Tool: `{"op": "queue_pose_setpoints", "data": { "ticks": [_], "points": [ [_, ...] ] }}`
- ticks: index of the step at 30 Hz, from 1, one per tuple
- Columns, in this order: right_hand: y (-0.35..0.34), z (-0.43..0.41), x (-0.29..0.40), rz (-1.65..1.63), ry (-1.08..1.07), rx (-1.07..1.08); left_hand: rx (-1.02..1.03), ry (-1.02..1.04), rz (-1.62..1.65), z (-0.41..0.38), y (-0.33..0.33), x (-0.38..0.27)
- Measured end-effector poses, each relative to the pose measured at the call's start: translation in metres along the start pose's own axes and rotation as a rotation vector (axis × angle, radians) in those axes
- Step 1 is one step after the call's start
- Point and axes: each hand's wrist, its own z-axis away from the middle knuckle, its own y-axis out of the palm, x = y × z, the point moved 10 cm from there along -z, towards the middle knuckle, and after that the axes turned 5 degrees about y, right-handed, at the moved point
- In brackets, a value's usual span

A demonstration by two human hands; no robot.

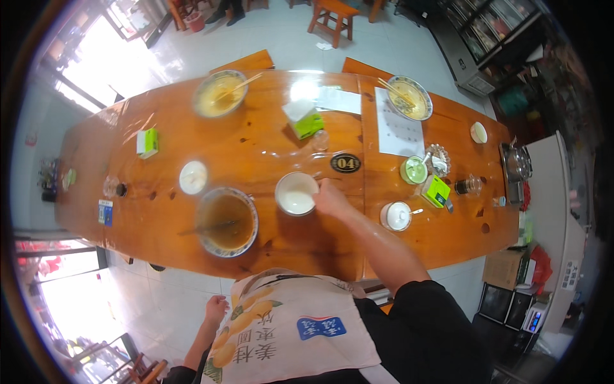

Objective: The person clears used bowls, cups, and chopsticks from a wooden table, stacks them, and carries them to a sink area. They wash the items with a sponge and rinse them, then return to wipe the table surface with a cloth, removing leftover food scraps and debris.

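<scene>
With my right hand [330,198] I grip the rim or side of a white bowl [296,193] that has something white inside; whether it is lifted off the wooden table [288,245] I cannot tell. Left of it stands a large patterned bowl [226,222] of brown broth with a dark utensil in it. A small white container [193,177] is just behind that bowl. My left hand [218,306] hangs beside my printed apron [288,326], below the table edge, its fingers curled; whether anything is in them cannot be told.
Two patterned bowls with chopsticks [221,94] [409,98] stand at the far side. Tissue packs [307,124], a lidded white jar [398,216] with a spoon, a green container [413,170], and a glass jar [467,186] are about. Benches [244,61] line the far edge.
</scene>
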Motion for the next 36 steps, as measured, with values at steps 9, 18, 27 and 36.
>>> {"op": "queue_pose_setpoints", "data": {
  "ticks": [9,18,27,36],
  "points": [
    [-0.078,-0.046,-0.019,-0.275,-0.041,0.258,-0.071,-0.03,-0.07,0.027,0.031,-0.056],
    [-0.265,-0.245,-0.272,-1.599,0.296,-0.319,-0.112,-0.107,-0.201,0.056,0.032,-0.025],
    [-0.273,-0.254,-0.305,-1.372,0.427,-0.479,-0.115,-0.108,-0.06,0.05,0.019,-0.067],
    [-0.244,-0.093,-0.208,-1.238,0.386,-0.44,-0.095,0.139,0.484,0.019,-0.035,-0.246]
  ]
}}
